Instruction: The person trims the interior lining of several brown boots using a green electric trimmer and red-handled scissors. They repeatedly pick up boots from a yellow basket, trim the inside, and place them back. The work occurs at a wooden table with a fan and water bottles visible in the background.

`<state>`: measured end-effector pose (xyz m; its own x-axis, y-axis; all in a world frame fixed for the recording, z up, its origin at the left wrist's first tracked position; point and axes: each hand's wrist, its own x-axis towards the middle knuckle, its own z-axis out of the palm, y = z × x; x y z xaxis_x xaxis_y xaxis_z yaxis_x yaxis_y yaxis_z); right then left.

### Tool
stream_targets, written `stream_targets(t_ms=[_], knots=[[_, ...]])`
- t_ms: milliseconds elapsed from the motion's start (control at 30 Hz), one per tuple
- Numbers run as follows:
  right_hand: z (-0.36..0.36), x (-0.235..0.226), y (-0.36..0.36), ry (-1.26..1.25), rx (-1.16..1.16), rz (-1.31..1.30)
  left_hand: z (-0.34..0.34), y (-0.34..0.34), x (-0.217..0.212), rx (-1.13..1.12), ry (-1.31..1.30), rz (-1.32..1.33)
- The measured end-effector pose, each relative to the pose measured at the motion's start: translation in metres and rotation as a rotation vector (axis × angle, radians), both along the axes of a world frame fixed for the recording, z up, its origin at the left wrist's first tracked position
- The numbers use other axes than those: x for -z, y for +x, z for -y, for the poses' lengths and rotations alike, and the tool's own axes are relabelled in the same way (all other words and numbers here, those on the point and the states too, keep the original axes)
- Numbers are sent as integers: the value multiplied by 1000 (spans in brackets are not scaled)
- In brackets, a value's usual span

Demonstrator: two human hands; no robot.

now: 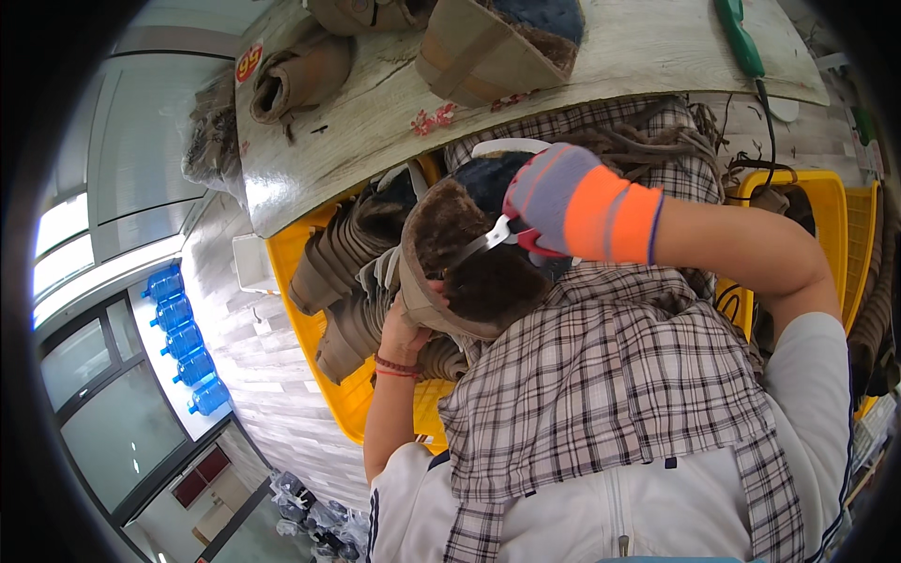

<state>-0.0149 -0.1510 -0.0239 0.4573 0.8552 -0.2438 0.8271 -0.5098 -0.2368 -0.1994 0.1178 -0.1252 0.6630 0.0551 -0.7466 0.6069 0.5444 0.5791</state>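
The fur-lined piece [490, 289] sits clasped in left fingers [438, 288].

The table [352, 122] is in front of the boot [493, 293]. One basket [343, 405] is left, another basket [859, 235] right. Bottles [184, 339] are far left.

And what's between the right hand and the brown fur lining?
Red-handled scissors, extending from the gloved right hand over the brown fur lining, as the head view shows.
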Motion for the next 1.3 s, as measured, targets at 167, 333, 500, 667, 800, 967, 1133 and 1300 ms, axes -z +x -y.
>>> stream_targets(t_ms=[167,333,500,667,800,967,1133,1300], knots=[[23,-1,0,85,140,-100,-4,-4,12,27,41,15],[-2,7,-13,-48,-33,-99,-11,-5,29,-22,-20,52],[-14,15,-23,25,-109,54,-11,-10,32,-84,-27,33],[-14,1,-19,-66,-118,32,-9,-8,31,-88,-19,23],[-12,5,-19,-3,-145,43,-6,-4,27,-79,7,33],[-14,-8,-18,-51,-175,42,-3,0,22,-18,35,65],[4,-15,-8,-29,-60,56,-3,4,17,-39,44,71],[29,-10,2,85,88,44,2,10,15,-5,75,94]])
